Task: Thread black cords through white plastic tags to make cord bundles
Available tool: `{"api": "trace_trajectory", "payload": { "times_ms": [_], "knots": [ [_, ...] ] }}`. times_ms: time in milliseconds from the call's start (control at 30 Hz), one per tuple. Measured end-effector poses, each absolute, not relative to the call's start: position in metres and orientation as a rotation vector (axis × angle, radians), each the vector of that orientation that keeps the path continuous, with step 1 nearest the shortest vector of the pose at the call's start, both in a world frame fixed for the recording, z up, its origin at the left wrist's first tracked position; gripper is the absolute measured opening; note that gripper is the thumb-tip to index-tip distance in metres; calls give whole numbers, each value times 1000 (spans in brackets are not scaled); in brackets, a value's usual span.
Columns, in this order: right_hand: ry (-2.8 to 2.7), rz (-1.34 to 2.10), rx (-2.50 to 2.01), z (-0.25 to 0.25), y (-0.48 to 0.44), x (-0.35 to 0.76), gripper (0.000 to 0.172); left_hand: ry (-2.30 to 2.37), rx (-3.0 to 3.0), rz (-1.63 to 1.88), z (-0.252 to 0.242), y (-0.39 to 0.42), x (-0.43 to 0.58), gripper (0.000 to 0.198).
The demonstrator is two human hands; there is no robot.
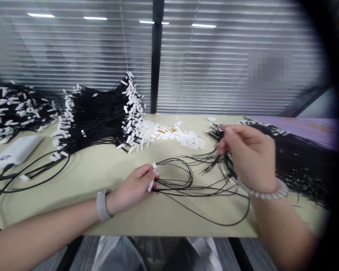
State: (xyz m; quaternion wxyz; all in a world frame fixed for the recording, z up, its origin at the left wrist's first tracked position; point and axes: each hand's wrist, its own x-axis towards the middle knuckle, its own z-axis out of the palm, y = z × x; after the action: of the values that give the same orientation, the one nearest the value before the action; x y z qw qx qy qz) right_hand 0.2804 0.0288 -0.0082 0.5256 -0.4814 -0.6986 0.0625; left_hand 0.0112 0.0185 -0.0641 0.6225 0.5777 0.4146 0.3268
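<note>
Where the left hand closes: the left hand [132, 188] rests just above the pale green tabletop [115, 222], its thumb and fingers clenched on a white tag [151, 177] and on the black cords [173, 187] that run out from it.

Black cords: these thin strands lie in long, loose loops on the tabletop, just right of the left hand, and they are the landmark for all that follows.

Right hand: the right hand [247, 158] is raised above the far right end of the black cords, its fingertips [222, 147] pinched together among fanned strand ends; whether they grasp any strands, I cannot tell.

Wrists: a grey smartwatch [102, 205] sits on the left wrist, left of the black cords, and a pale beaded bracelet [262, 192] sits on the right wrist, to their right.

Rest: beyond the black cords lie a big bundle of white-tagged cords [98, 116] and a scatter of loose white tags [169, 137]. Further left are a second tagged heap [14, 111] and a white power bank [15, 151]; to the right, a dark mass of cords [302, 162] spreads on a purple sheet [299, 126].
</note>
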Motion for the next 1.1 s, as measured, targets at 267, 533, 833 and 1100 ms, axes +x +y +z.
{"api": "trace_trajectory", "payload": {
  "times_ms": [267,533,833,1100],
  "knots": [
    [-2156,419,-1189,-23,17,226,19,941,1428,723,-62,19,12,30],
    [-2230,337,-1122,-33,15,211,14,934,1610,680,-59,14,11,29],
    [-2124,338,-1065,-36,11,208,25,917,1664,678,-60,14,11,27],
    [-2050,435,-1156,-37,10,208,12,907,1686,661,-57,12,11,27]
  ]
}}
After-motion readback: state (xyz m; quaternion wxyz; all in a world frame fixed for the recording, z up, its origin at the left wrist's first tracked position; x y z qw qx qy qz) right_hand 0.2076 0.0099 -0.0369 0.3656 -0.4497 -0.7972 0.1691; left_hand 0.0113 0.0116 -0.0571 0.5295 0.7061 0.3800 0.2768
